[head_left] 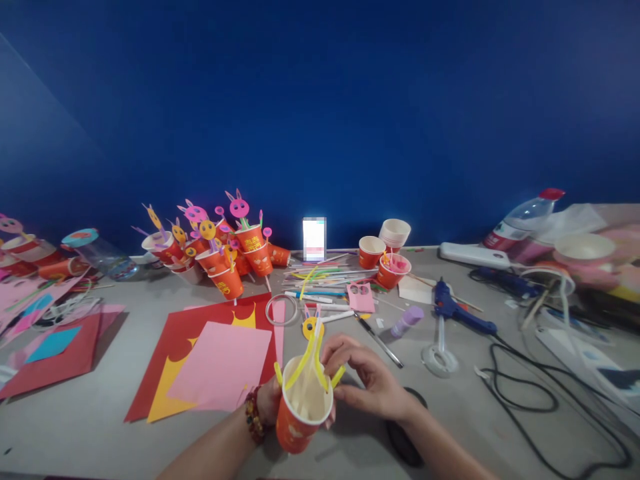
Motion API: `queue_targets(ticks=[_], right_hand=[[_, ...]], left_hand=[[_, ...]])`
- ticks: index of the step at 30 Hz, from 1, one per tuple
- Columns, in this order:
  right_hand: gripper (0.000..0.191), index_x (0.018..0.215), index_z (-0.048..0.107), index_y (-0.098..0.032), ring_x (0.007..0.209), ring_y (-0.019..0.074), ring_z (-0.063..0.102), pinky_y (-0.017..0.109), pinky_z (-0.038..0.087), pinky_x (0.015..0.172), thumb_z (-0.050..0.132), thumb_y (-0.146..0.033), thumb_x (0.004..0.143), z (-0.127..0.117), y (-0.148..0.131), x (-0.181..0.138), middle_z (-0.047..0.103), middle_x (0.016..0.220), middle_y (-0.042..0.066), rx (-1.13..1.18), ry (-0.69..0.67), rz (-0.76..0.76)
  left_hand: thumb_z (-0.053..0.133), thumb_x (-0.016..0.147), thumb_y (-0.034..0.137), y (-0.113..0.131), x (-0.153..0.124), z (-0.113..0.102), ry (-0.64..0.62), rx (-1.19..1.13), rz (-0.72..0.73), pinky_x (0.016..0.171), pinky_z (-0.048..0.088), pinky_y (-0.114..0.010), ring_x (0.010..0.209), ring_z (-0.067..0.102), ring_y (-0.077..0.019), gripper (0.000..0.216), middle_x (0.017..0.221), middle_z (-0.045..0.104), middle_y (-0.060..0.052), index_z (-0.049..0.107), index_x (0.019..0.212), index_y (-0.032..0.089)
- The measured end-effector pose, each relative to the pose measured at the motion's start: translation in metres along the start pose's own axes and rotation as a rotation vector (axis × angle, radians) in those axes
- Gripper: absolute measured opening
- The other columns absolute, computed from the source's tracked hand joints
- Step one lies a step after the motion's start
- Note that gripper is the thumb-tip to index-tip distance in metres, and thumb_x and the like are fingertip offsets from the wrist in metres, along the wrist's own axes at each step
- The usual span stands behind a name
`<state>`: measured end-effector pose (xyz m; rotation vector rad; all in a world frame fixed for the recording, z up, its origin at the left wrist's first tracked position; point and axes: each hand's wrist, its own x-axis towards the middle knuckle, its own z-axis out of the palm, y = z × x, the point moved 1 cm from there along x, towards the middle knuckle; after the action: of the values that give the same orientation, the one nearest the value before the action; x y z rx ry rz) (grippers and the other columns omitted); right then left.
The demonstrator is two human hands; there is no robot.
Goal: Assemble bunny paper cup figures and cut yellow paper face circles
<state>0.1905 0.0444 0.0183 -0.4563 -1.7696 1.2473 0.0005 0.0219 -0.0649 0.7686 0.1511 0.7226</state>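
Observation:
My left hand (270, 401) is wrapped around a red paper cup (295, 430), which tilts so that its pale inside faces me. Yellow pipe cleaners (319, 363) run up from the cup's rim beside a white stem, and their ends bend outward over both sides. At the right rim, my right hand (367, 380) has its thumb and fingers closed about one bent yellow end. Just past the cup is a yellow paper face (313, 327) with an eye and small ears; whether it is fixed to the stem I cannot tell.
Decorated cups (225, 283) cluster at the back left. Coloured paper sheets (225, 363) lie left of the cup. Behind are loose sticks (330, 275), a pen (383, 343) and a purple glue stick (407, 321). To the right are a blue glue gun (463, 313), tape (440, 360) and looping cables (520, 407).

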Motion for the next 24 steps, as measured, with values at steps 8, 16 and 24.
queue_targets(ticks=[8,16,24], right_hand=[[0.018,0.1,0.069,-0.022,0.104,0.0236,0.06,0.04,0.047,0.096,0.072,-0.034,0.087,0.001,0.001,0.0,0.065,0.105,0.01,-0.005,0.016,0.009],[0.02,0.099,0.067,-0.024,0.103,0.0234,0.061,0.037,0.049,0.093,0.07,-0.039,0.088,0.001,0.003,-0.001,0.063,0.106,0.009,-0.009,0.043,0.04],[0.073,0.129,0.055,-0.025,0.127,0.033,0.05,0.046,0.041,0.106,0.073,-0.068,0.072,0.005,0.012,-0.012,0.055,0.13,0.014,-0.113,0.078,0.094]], left_hand=[[0.045,0.063,0.092,0.003,0.002,0.005,0.032,-0.016,-0.01,0.067,0.045,-0.031,0.066,0.061,-0.0211,0.093,0.071,0.069,-0.011,0.072,0.09,0.008],[0.043,0.058,0.097,0.005,0.002,0.01,0.117,0.015,-0.063,0.063,0.045,-0.029,0.065,0.061,-0.0196,0.1,0.072,0.069,-0.009,0.074,0.093,0.008],[0.053,0.063,0.09,0.01,0.008,0.012,0.235,0.097,-0.038,0.065,0.05,-0.033,0.068,0.064,-0.022,0.088,0.083,0.072,-0.013,0.075,0.093,0.01]])
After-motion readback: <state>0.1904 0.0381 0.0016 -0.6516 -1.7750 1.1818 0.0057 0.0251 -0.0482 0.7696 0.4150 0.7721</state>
